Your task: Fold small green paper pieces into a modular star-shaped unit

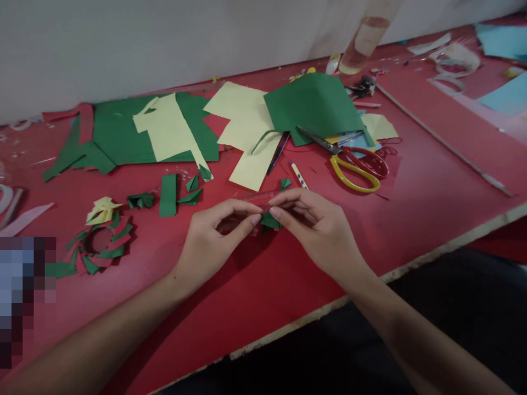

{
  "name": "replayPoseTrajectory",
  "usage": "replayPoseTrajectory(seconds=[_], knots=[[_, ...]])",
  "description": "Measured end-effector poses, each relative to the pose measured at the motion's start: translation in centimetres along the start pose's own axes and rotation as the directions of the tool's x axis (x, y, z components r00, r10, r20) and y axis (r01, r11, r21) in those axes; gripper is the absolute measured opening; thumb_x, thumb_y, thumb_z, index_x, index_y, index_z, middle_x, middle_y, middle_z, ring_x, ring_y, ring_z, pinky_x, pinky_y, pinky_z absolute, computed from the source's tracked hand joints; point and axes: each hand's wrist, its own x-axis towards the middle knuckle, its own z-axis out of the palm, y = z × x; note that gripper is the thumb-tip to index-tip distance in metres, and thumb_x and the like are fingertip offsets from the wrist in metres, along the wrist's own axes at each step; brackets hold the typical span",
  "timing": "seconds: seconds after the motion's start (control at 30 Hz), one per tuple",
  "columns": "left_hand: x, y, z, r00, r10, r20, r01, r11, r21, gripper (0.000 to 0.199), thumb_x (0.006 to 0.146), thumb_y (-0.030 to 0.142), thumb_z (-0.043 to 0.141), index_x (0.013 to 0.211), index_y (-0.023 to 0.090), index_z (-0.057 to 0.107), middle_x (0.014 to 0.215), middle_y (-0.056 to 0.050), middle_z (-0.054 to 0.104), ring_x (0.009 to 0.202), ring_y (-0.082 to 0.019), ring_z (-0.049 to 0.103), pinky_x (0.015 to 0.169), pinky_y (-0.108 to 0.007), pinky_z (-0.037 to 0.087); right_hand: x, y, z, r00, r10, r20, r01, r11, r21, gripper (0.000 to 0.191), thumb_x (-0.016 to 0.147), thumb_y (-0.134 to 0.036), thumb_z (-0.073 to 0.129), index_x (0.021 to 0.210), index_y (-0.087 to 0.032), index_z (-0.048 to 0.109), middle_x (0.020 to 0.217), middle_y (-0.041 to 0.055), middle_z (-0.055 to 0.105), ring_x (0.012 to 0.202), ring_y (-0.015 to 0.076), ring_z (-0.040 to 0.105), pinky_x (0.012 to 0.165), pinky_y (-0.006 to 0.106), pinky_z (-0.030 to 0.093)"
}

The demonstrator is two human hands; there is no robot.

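Over the front middle of the table, my left hand and my right hand meet fingertip to fingertip. Thumbs and forefingers of both are pinched on a small folded paper piece, whose green part shows just below the fingertips; the rest of it is hidden. A clear ruler lies just beyond the fingers, beside a small green folded piece. To the left lie a green paper strip and a ring of interlocked red and green folded pieces.
Scissors with red and yellow handles lie beyond my right hand, near a white pen. Green sheets and cut yellow paper spread along the wall. A bottle of liquid stands at the back. The table's front edge is rough.
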Motion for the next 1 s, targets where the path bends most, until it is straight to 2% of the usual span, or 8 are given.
replayPoseTrajectory(seconds=[0.27, 0.47, 0.6, 0.77, 1.0], knots=[[-0.05, 0.10, -0.05, 1.000, 0.003, -0.007, -0.003, 1.000, 0.011, 0.004, 0.088, 0.023, 0.072, 0.090, 0.020, 0.073, 0.083, -0.001, 0.076, 0.070, -0.013, 0.072, 0.070, -0.022, 0.062, 0.47, -0.23, -0.52, 0.998, 0.055, 0.045, -0.057, 0.997, 0.046, 0.006, 0.091, -0.025, 0.070, 0.097, -0.021, 0.070, 0.090, 0.0023, 0.074, 0.085, 0.0164, 0.071, 0.074, 0.027, 0.059], [-0.11, 0.02, -0.09, 0.999, 0.039, -0.010, -0.039, 0.998, 0.048, 0.005, 0.089, 0.023, 0.071, 0.092, 0.021, 0.074, 0.084, 0.000, 0.076, 0.072, -0.012, 0.072, 0.072, -0.020, 0.061, 0.43, -0.20, -0.41, 0.993, 0.099, 0.064, -0.105, 0.990, 0.098, 0.016, 0.095, -0.037, 0.065, 0.099, -0.021, 0.068, 0.086, 0.0009, 0.072, 0.069, 0.0116, 0.068, 0.061, 0.023, 0.057], [-0.09, -0.02, -0.01, 0.999, 0.045, -0.001, -0.045, 0.998, 0.049, 0.004, 0.089, 0.021, 0.071, 0.092, 0.021, 0.074, 0.085, 0.001, 0.076, 0.073, -0.012, 0.072, 0.073, -0.019, 0.060, 0.15, -0.05, -0.18, 0.995, 0.080, 0.052, -0.084, 0.994, 0.069, 0.013, 0.091, -0.030, 0.071, 0.101, -0.021, 0.068, 0.087, 0.0014, 0.074, 0.079, 0.0146, 0.071, 0.067, 0.025, 0.059], [-0.14, 0.05, 0.03, 0.999, 0.034, 0.007, -0.035, 0.998, 0.057, 0.004, 0.088, 0.022, 0.072, 0.090, 0.020, 0.075, 0.082, -0.001, 0.076, 0.071, -0.013, 0.072, 0.072, -0.021, 0.061, 0.15, 0.06, -0.17, 0.999, 0.043, 0.031, -0.044, 0.998, 0.036, 0.010, 0.091, -0.025, 0.071, 0.100, -0.021, 0.068, 0.084, 0.0009, 0.074, 0.073, 0.0133, 0.070, 0.066, 0.025, 0.058], [-0.09, 0.15, 0.01, 0.999, 0.035, 0.009, -0.035, 0.998, 0.053, 0.005, 0.088, 0.022, 0.072, 0.090, 0.020, 0.076, 0.080, 0.000, 0.076, 0.071, -0.013, 0.071, 0.071, -0.021, 0.061, 0.12, 0.24, -0.19, 0.998, 0.051, 0.039, -0.054, 0.995, 0.085, 0.010, 0.092, -0.025, 0.071, 0.100, -0.021, 0.068, 0.087, 0.0018, 0.073, 0.077, 0.0142, 0.071, 0.064, 0.024, 0.061]])
